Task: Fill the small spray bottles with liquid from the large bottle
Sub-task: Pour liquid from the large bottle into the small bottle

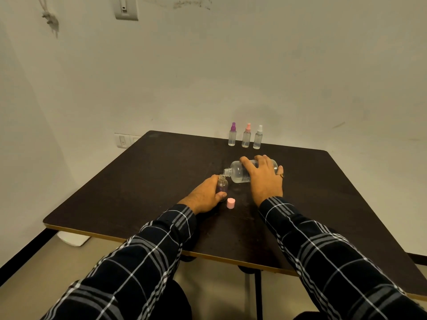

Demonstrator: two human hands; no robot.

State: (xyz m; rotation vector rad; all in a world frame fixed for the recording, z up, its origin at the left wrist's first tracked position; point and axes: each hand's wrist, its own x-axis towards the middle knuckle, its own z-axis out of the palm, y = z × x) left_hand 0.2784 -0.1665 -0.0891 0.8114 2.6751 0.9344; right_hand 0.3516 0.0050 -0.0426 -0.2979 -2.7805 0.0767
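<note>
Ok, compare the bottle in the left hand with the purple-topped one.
The held small bottle is open, with no spray top; the purple-topped bottle is capped. The held small bottle is gripped by the left hand under the mouth of the large bottle; the purple-topped bottle stands free, farther back. Both are small and clear.

- Dark desk [138, 192] with a pale edge.
- Off-white wall [277, 65], smudged near the top.
- Switch plate [126, 8] high up; socket [122, 140] low behind the desk.
- Beige floor [57, 269], with a white object [72, 240] on it, perhaps a lid.
</note>
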